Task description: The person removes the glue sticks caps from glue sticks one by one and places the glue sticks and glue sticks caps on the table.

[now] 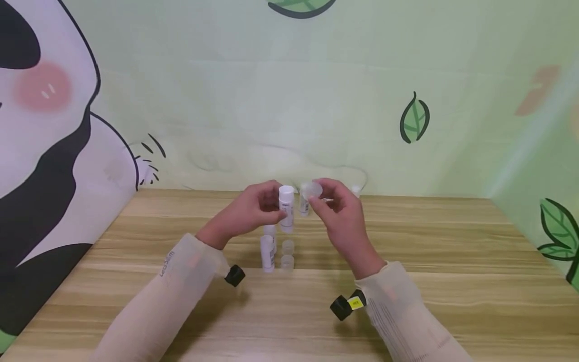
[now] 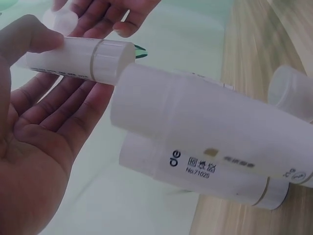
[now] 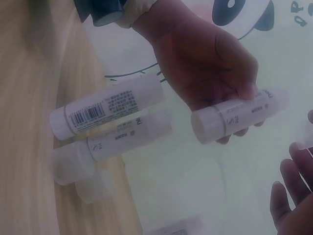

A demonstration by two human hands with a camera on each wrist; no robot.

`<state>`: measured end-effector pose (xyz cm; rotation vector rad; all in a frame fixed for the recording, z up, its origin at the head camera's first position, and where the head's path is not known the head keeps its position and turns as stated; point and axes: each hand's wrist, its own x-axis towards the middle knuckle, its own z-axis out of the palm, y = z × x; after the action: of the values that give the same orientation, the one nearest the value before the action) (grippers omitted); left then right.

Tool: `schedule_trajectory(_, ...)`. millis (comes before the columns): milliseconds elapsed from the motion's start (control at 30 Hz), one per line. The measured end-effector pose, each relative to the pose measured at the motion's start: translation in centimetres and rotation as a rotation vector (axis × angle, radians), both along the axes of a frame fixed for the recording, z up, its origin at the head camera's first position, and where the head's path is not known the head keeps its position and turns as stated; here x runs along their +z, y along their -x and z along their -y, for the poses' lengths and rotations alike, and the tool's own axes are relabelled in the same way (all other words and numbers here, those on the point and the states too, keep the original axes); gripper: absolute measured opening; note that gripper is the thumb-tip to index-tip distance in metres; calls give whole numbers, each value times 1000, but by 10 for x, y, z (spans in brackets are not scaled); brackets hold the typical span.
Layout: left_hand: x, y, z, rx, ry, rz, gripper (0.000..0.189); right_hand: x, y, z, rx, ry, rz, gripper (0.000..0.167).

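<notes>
My left hand (image 1: 242, 211) pinches a white glue stick (image 1: 286, 211) upright above the table, its top uncapped; the right wrist view shows thumb and fingers about its body. Level with it, my right hand (image 1: 348, 223) holds a translucent round cap (image 1: 312, 190) between thumb and fingers, apart from the stick. Below the left hand, two uncapped glue sticks stand on the table, the front one (image 1: 268, 254) partly hiding the other (image 1: 270, 230). Two translucent caps, a near one (image 1: 287, 263) and a far one (image 1: 288, 246), lie to their right.
Another glue stick (image 1: 303, 207) stands farther back between the hands. Behind the right hand, a whitish top (image 1: 356, 190) shows, mostly hidden. The wooden table (image 1: 429, 301) ends at a green printed backdrop (image 1: 235, 110).
</notes>
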<state>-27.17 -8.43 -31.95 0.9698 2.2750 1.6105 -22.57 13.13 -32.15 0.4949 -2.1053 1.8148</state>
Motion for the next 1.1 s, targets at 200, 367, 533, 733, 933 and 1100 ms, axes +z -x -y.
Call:
schedule_trajectory(200, -1, 4, 8, 3, -41, 3, 24, -5, 3, -1, 28, -16, 60, 27)
schedule_trajectory(367, -3, 8, 15, -11, -90, 4, 23, -11, 5, 0, 40, -58, 90, 26)
schedule_trajectory(533, -5, 12, 21, -30, -128, -6, 21, -17, 8, -1, 58, -98, 99, 25)
schedule_trajectory(733, -7, 16, 30, -43, -150, -29, 26, -24, 11, -3, 75, -160, 106, 23)
schedule_trajectory(933, -11, 20, 37, -70, -162, -26, 25, -29, 12, -4, 90, -189, 120, 23)
schedule_trajectory(1100, -16, 24, 43, -70, -164, -10, 25, -36, 16, -7, 88, -230, 163, 21)
